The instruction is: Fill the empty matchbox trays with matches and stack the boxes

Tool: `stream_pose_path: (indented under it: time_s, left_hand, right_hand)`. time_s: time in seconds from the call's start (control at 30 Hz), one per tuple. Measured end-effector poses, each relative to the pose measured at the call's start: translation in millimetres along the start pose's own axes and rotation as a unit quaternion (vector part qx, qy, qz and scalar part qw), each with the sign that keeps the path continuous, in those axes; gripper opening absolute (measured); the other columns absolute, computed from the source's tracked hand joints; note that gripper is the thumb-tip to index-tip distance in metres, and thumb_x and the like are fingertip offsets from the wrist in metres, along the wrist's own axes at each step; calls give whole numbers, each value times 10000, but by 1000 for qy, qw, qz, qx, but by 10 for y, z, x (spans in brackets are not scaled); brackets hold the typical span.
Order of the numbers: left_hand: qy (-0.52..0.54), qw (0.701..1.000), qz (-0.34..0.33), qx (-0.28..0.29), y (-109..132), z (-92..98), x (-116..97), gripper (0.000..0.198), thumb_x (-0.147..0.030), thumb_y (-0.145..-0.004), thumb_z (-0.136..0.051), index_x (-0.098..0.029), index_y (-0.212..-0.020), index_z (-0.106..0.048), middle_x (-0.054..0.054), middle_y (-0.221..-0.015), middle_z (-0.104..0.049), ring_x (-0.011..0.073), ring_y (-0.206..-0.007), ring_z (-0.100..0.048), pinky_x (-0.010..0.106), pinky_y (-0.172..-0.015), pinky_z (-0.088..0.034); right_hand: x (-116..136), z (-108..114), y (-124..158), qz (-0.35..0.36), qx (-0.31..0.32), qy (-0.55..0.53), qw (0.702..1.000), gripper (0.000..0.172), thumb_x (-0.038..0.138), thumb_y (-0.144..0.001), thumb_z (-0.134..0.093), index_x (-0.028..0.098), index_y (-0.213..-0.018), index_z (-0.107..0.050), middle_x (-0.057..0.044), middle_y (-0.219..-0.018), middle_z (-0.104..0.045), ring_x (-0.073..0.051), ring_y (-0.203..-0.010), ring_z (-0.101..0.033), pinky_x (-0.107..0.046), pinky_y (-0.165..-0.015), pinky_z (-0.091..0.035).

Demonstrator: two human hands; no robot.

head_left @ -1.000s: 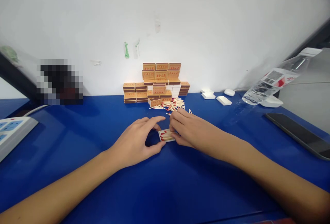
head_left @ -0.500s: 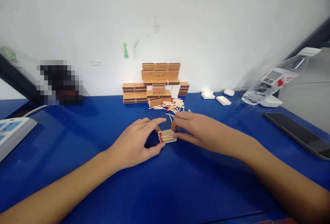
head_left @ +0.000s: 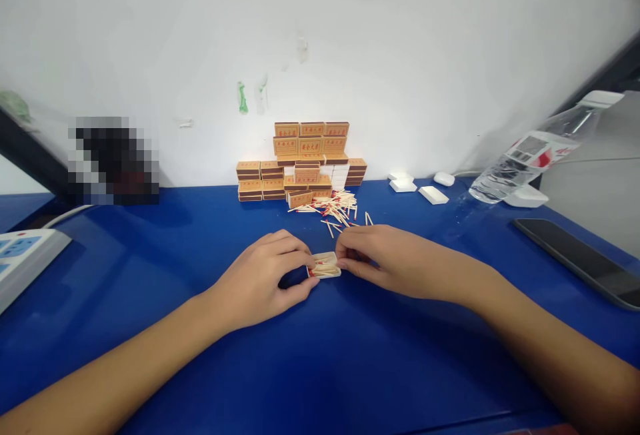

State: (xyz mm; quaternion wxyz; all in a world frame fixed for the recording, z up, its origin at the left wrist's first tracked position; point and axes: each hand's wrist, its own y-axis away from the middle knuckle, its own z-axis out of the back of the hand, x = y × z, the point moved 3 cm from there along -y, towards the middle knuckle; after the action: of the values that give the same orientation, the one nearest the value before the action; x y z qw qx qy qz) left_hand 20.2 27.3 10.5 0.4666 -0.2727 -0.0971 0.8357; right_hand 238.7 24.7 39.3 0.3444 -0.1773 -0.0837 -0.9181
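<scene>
One power strip (head_left: 30, 261) lay far left, then one blurred dark object (head_left: 115, 161). On the tabletop (head_left: 320, 355), the left hand (head_left: 267, 278) had its grip bent round the left end of one match tray (head_left: 331, 275). Behind stood matchboxes (head_left: 310, 148), three in each upper row, and uncounted loose matches (head_left: 337, 206). The right hand (head_left: 387, 256) met the tray's right end; whether its grip pinched a match could not be told. Farther right: three white trays (head_left: 433, 195), one bottle (head_left: 530, 151), one phone (head_left: 575, 258).

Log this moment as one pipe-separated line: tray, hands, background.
tray: on blue table, matches inside | left hand: at its left end | right hand: at its right end, grip unclear | beyond: loose matches, stacked matchboxes
</scene>
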Motion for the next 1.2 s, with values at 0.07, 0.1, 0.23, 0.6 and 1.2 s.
stream_pose_path:
  time_s: [0.07, 0.1, 0.23, 0.6, 1.2]
  left_hand:
    - [-3, 1000, 0, 1, 6, -2, 4, 125, -250, -984, -682, -186, -1066, -752, 68, -1069, -759, 238, -1009, -676, 424, -909, -560]
    - [-3, 1000, -2, 2, 8, -3, 4, 126, -251, -987, -679, -185, -1066, -752, 69, -1067, -758, 237, -1006, -675, 424, -906, -561]
    - [1, 1000, 0, 6, 6, -5, 3, 125, -256, -996, -672, -187, -1061, -754, 71, -1078, -751, 234, -1008, -670, 423, -908, -559]
    - [18, 999, 43, 8, 5, -2, 19, 174, -294, -968, -724, -208, -1103, -658, 38, -1057, -731, 224, -964, -660, 395, -861, -547]
    - [-13, 999, 45, 9, 28, -13, 31, 419, -368, -967, -734, -220, -1316, -558, 66, -1218, -727, 265, -1076, -686, 457, -945, -565]
  right_hand:
    - [6, 2, -1, -1, 1, -1, 1000, 167, 258, -1057, -536, 195, -943, -641, -35, -943, -708, -166, -781, -612, -313, -718, -423]
    - [7, -1, -2, -2, 2, -2, 1000, 166, 255, -1057, -534, 195, -942, -638, -35, -945, -708, -166, -780, -612, -313, -719, -422]
    - [6, -38, -6, -5, 4, -2, 1000, 182, 263, -1069, -514, 199, -926, -606, -38, -946, -701, -167, -778, -607, -312, -714, -420]
    - [65, -133, -35, 33, -26, -15, 999, 92, 214, -1045, -539, 197, -972, -593, -34, -968, -674, -158, -794, -599, -296, -715, -432]
    - [148, -180, -81, 47, -68, -32, 996, 162, 275, -1045, -593, 188, -916, -639, -29, -931, -648, -143, -763, -575, -287, -690, -418]
